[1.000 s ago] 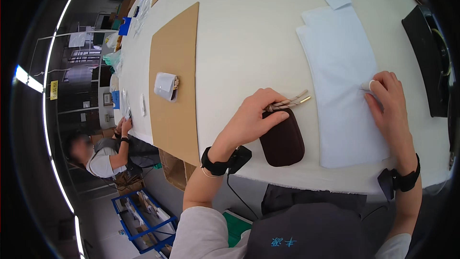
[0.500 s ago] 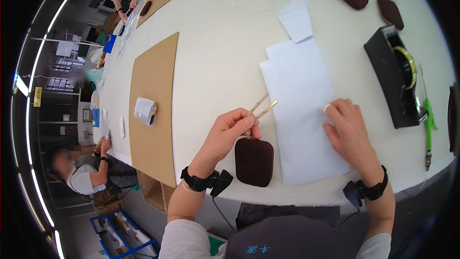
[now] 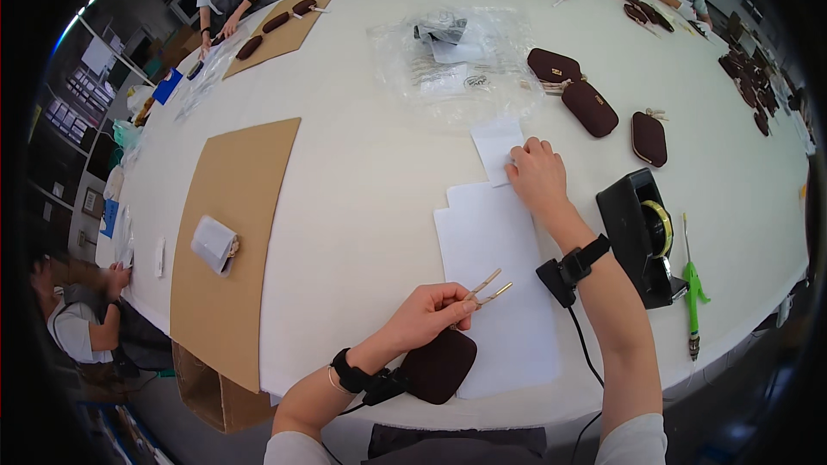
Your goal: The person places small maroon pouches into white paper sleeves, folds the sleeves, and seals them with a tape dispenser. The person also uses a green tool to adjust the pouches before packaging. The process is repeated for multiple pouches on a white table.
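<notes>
My left hand (image 3: 441, 314) is closed, pinching a light cord (image 3: 479, 288) with gold-coloured tips. Below that hand a dark brown rounded pouch (image 3: 441, 367) rests at the near side of the table, partly over the large white paper sheets (image 3: 495, 267). Farther forward, my right hand (image 3: 541, 174) has its fingers curled at the right edge of a small white paper sheet (image 3: 494, 148). Its thumb and fingertips meet at that edge. How firmly they grip the paper is hard to see.
To the right stand a black tape dispenser (image 3: 622, 228) and a green air gun (image 3: 694, 288). Several brown pouches (image 3: 591, 108) and crumpled clear plastic (image 3: 396, 77) lie farther back. At left, a wrapped item (image 3: 214, 244) sits on brown cardboard (image 3: 233, 293). Other people work around the table.
My right hand has moved forward from beside the large sheets to the small sheet. The left hand keeps the cord, with the pouch hanging below it lower. The view has tilted up.
</notes>
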### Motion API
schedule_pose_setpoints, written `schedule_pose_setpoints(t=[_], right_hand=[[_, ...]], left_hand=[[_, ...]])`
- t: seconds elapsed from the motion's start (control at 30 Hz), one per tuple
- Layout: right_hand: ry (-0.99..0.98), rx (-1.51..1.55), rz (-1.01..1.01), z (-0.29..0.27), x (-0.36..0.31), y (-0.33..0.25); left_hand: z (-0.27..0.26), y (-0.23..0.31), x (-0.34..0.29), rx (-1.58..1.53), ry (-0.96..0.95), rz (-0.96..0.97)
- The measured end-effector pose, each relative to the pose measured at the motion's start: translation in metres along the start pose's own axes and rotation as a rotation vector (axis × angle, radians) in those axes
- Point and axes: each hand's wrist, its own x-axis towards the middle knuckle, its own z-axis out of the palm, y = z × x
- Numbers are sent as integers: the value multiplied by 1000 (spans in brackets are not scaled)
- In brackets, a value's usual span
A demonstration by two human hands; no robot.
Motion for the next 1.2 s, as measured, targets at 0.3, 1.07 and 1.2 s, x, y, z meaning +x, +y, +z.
schedule_pose_setpoints(t=[0.3,1.07,1.2], right_hand=[[77,217,45,1,-3,23],[-132,630,79,-96,-103,-5],[-199,686,242,-92,-110,7]], left_hand=[[-2,-7,3,-39,-19,24],[0,-6,1,-46,-36,61],[5,-4,0,-44,2,60]])
